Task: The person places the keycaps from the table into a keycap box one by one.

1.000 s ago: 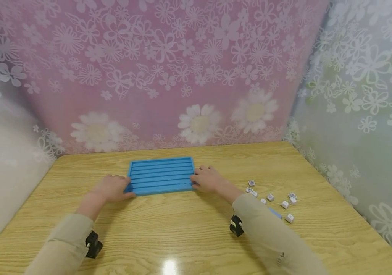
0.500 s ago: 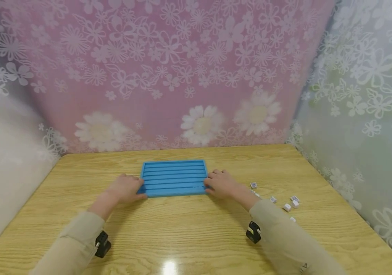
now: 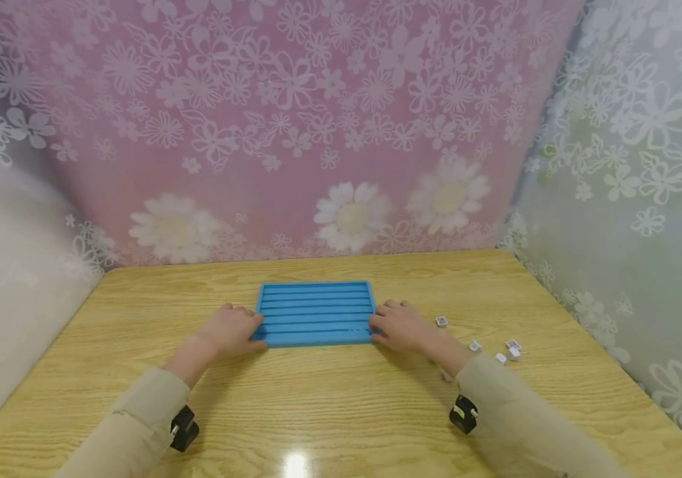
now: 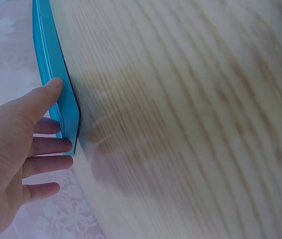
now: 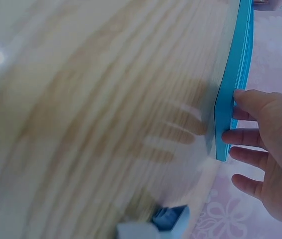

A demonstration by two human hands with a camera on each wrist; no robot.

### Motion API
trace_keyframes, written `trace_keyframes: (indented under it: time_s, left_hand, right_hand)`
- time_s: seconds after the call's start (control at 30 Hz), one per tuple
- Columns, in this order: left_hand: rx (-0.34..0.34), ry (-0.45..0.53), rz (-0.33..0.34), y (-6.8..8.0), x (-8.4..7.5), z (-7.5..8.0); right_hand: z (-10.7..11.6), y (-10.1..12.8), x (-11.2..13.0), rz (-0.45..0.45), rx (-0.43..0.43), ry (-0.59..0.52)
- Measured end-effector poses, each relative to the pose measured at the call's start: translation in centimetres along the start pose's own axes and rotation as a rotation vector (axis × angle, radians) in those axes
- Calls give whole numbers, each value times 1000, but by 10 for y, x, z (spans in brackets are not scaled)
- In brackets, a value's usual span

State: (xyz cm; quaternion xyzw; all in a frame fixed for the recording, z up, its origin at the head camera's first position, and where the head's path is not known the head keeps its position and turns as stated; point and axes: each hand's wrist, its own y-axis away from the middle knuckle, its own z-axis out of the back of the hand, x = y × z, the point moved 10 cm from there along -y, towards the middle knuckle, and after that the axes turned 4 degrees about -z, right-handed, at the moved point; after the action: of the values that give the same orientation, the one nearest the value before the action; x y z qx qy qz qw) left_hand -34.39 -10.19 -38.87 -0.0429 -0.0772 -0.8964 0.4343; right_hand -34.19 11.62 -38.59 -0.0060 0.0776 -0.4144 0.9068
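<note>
Smooth, faintly shiny plastic is suggested by the ridged tray (image 3: 317, 318), and hard plastic by the small blocks (image 3: 475, 346). The tabletop (image 3: 317, 411) is surfaced in glossy wood grain, while the sleeves (image 3: 137, 418) are seen in matt cloth.

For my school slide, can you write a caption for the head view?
Left hand and right hand touch a blue tray on a wooden table, white blocks nearby.

I saw the person in a beige left sleeve (image 3: 131, 415) and a matching right sleeve (image 3: 526, 415). A chunky black left wrist camera (image 3: 184, 430) and right wrist camera (image 3: 463, 415) showed small silvery fittings.
</note>
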Motion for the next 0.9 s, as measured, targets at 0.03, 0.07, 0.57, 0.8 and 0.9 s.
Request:
trace_keyframes:
  time_s: [0.03,0.07,0.57,0.8,0.9]
  left_hand:
    - [1,2,-1,0,-2,0]
    - [1,1,-4,-1,-4,1]
    - [-19,-21,-63,-1,-27,6]
    - [-38,-76,-85,-1,-38,9]
    - [-32,-85,-80,0,-40,8]
  right_hand:
    - [0,2,0,4,-7,1]
    - [1,4,-1,6,-13,7]
    - [5,27,-5,21,-20,33]
    - [7,37,-5,44,-36,50]
    - [7,40,-3,56,-34,71]
